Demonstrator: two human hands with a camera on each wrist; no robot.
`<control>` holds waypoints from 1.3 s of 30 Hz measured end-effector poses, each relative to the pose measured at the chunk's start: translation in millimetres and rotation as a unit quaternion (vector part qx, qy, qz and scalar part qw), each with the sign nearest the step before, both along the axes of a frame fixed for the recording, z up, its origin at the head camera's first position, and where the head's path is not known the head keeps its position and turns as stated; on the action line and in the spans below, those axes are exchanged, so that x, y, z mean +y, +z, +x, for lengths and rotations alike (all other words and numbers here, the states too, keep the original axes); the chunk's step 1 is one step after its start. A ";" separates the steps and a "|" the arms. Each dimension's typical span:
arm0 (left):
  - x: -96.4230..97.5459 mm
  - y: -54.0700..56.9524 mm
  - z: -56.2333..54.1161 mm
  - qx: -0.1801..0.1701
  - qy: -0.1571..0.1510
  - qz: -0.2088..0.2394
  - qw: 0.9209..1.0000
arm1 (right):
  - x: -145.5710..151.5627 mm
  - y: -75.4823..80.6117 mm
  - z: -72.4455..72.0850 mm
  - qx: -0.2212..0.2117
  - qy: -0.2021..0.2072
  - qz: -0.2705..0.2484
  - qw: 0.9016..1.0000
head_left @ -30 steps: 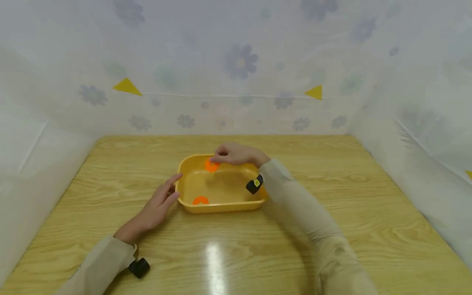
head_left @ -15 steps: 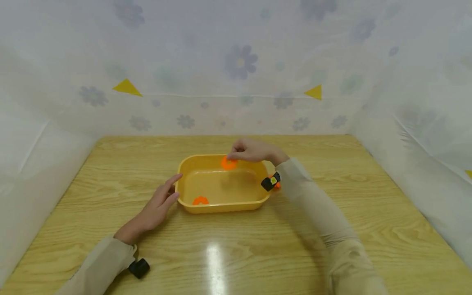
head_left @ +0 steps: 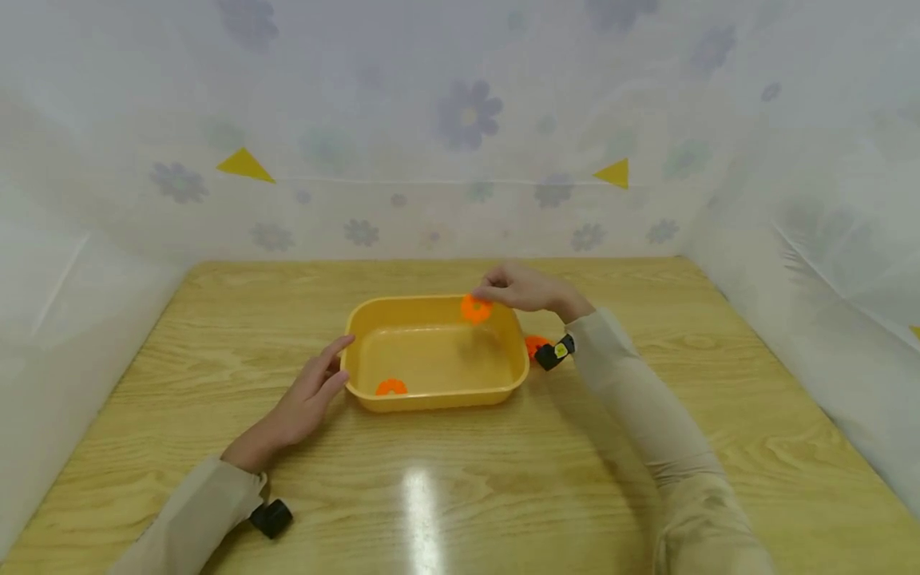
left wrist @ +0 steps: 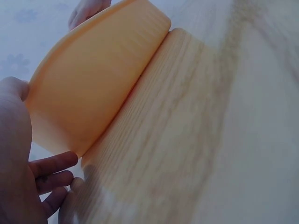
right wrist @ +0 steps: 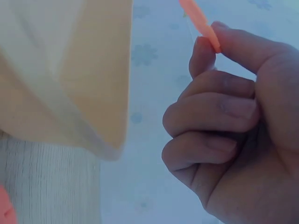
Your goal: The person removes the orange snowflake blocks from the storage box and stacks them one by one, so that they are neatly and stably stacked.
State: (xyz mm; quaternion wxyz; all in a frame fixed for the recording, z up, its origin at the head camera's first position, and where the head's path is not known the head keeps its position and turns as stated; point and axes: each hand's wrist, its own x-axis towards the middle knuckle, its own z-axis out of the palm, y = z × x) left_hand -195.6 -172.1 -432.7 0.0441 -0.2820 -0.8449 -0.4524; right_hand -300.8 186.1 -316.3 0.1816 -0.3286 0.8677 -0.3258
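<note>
A yellow plastic basin (head_left: 438, 399) stands on the wooden table. Against its left end rests my left hand (head_left: 302, 403), the thumb at the rim and the other fingers extended along the outer wall, as the left wrist view also shows. My right hand (head_left: 528, 287) pinches an orange flower-shaped ring (head_left: 476, 310) between thumb and index finger, over the basin's far right part. The same ring (right wrist: 201, 21) appears edge-on in the right wrist view, the other fingers curled into the palm. Inside the basin, near its front left, lies another orange flower-shaped piece (head_left: 391, 387).
More orange (head_left: 535, 346) shows on the table just right of the basin, partly hidden by the black right wrist camera (head_left: 553, 353). White flower-printed sheets (head_left: 402, 216) with yellow triangles enclose the table at the back and both sides.
My right hand has moved rightward with the orange ring, from the far middle of the basin toward its far right corner. Orange beside the basin has come into view. The left hand stays put.
</note>
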 end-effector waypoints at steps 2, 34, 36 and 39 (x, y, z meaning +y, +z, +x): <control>-0.6 -0.3 -0.9 -0.004 0.001 -0.001 1.000 | 4.0 0.2 1.5 0.001 -0.012 -0.003 1.000; -0.1 2.7 1.9 -0.013 -0.007 0.011 1.000 | 76.6 -45.7 33.4 -0.040 -0.090 -0.089 0.991; -0.3 3.0 2.6 -0.013 -0.007 0.010 1.000 | 78.5 -47.6 34.6 -0.042 -0.088 -0.092 0.991; -0.3 3.1 3.2 -0.010 -0.007 0.009 1.000 | 80.8 -51.0 35.7 -0.042 -0.091 -0.094 0.991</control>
